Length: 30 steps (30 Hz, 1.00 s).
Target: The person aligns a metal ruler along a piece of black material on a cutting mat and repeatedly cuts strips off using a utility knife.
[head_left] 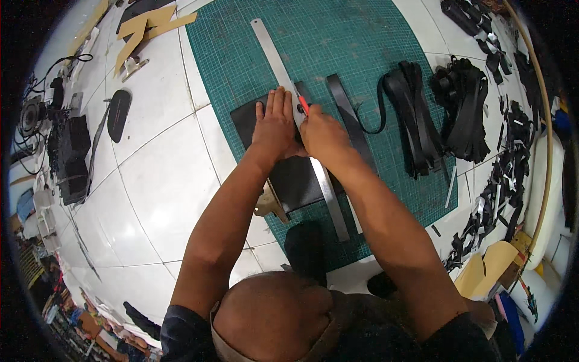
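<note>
A long steel ruler lies slanted over a flat black sheet, possibly leather, on the green cutting mat. My left hand is laid flat with fingers outstretched, pressing on the sheet beside and partly on the ruler. Just right of it, my right hand grips a red utility knife at the ruler's edge. The blade's contact point is too small to make out. A dark strip rests on the mat right of my right hand, partly hidden by my forearm.
Two bundles of black straps lie at the mat's right. Black scraps heap along the right side. Tan templates, a metal clip and a black oval piece sit on the white tiles at left.
</note>
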### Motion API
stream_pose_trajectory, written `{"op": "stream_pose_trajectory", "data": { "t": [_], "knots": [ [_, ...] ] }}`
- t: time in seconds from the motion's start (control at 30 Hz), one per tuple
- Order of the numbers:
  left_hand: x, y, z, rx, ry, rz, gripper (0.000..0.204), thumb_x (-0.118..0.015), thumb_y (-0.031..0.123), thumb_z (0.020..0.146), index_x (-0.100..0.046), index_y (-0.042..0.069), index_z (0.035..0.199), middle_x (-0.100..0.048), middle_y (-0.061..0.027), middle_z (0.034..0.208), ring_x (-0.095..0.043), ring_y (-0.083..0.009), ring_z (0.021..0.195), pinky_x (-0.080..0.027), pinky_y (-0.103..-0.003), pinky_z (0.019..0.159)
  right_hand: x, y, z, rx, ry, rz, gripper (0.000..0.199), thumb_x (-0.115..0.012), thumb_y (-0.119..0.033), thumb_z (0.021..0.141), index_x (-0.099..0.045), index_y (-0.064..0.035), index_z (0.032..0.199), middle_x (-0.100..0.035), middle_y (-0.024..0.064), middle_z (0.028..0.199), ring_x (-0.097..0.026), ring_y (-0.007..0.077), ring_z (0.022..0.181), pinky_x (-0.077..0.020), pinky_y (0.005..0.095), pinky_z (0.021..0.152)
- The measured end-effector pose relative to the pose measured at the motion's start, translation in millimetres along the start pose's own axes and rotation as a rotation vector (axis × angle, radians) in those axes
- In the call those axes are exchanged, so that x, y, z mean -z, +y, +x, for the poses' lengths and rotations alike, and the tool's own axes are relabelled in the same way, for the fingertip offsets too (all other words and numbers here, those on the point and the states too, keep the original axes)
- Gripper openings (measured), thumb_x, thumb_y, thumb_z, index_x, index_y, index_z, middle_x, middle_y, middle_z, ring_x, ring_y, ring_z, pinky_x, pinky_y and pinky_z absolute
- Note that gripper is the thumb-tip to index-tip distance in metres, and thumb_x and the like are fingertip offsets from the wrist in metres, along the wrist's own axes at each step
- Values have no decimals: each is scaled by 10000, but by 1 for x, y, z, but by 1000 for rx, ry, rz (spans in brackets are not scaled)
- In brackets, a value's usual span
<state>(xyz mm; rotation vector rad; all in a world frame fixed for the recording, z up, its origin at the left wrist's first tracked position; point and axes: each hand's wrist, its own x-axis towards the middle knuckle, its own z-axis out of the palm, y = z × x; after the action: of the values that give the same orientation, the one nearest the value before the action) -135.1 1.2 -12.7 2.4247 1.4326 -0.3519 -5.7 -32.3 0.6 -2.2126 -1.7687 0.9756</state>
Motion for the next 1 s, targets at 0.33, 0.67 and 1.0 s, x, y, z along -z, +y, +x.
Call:
{"op": "stream_pose_trajectory", "data": {
  "t": [0.33,0.67,1.0],
  "knots": [
    [4,6,2,17,5,-50,1403,-883,589,492,-158,-50,1510,-176,-209,1587,-159,-362,1485,-204,-551,1176,24,20,-43,-116,-277,105,340,-541,-213,917,-445,10,1155,-641,325,1002,-611,519,972,-473,582,840],
    [5,6,-2,56,-10,-88,1416,-897,571,480,-145,-20,1524,-156,-185,1600,-135,-333,1495,-189,-522,1191,15,95,-248,-355,-549,-51,239,-526,-207,948,-429,-21,1064,-651,278,843,-647,478,803,-496,572,716],
    [-5,9,23,99,271,-266,968,-792,497,685,-402,6,1422,-431,-185,1417,-393,-352,1348,-350,-522,1070,37,110,-210,-274,-85,245,312,-515,-307,1003,-465,-25,1127,-645,227,832,-658,431,776,-486,497,675]
  ]
}}
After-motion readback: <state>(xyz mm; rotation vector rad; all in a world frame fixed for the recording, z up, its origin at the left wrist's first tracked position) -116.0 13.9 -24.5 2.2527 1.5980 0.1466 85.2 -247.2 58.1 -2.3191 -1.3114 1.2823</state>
